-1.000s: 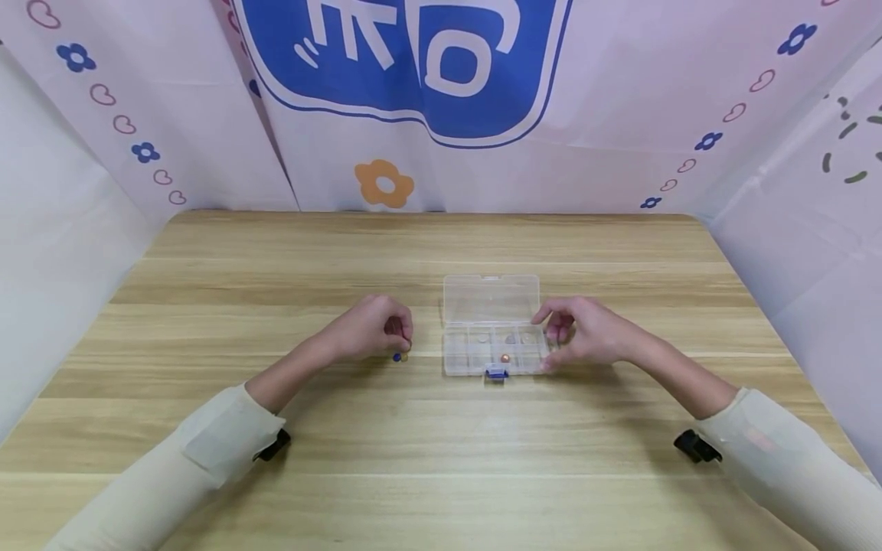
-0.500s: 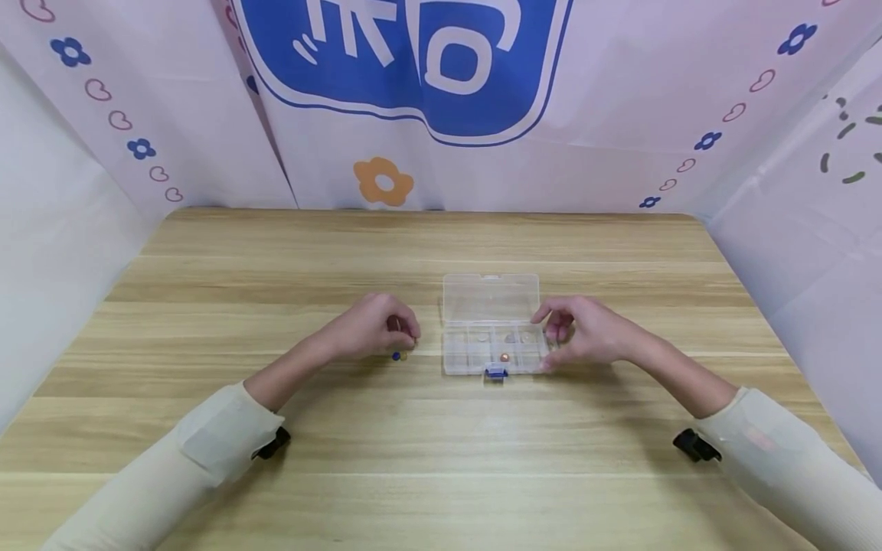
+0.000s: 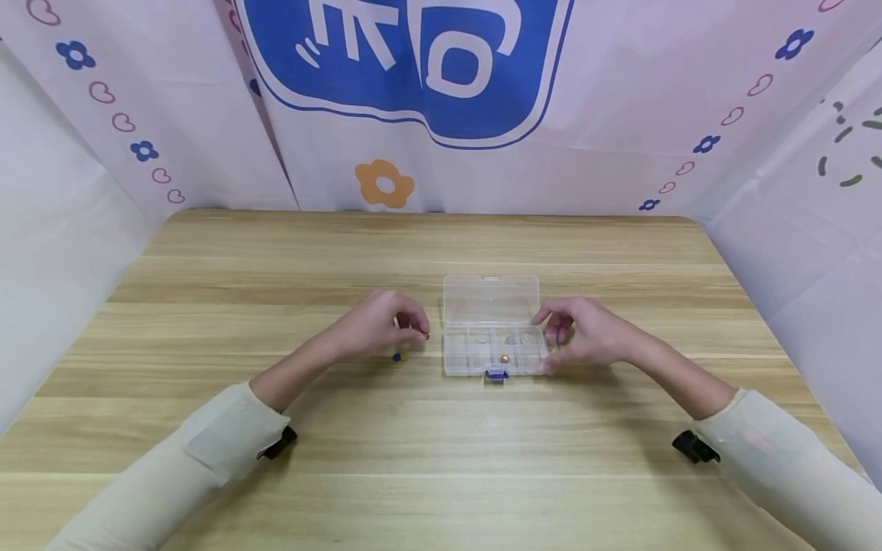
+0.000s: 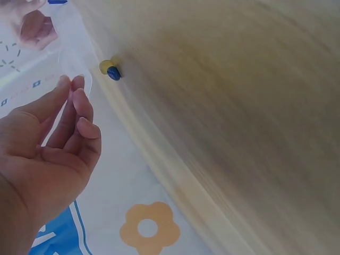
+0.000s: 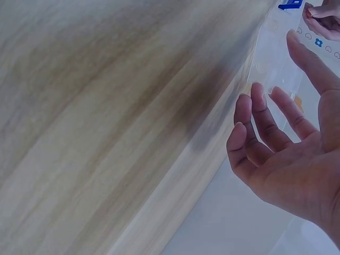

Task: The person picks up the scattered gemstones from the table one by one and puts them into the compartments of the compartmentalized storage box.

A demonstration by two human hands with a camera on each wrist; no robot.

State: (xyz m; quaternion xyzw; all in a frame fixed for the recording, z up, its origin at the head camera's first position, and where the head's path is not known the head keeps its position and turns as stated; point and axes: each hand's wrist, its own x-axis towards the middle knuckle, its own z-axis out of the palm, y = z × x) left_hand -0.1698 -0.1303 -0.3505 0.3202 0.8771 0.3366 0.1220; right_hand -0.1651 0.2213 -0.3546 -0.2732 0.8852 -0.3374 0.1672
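My left hand point(image 3: 386, 321) pinches a tiny reddish-brown piece point(image 3: 426, 337) between thumb and forefinger, just left of a clear plastic compartment box point(image 3: 457, 360). Its kind is too small to tell, and the fingertips mostly hide it in the left wrist view. The box lies with its lid point(image 3: 491, 300) folded back and a blue latch point(image 3: 496, 375) at the front. An orange-copper bead point(image 3: 505, 358) sits in a front compartment; several pale pieces lie in the back row. My right hand point(image 3: 586, 333) grips the box's right end, thumb at the front corner, forefinger at the back.
On the wooden table point(image 3: 441, 459), a blue bead point(image 4: 113, 73) and a yellow bead point(image 4: 106, 66) lie side by side beneath my left hand. A printed white cloth point(image 3: 551, 180) hangs behind the table's far edge.
My left hand has moved right toward the box, carrying the tiny reddish-brown piece away from the blue and yellow beads. The right hand and the box have stayed put.
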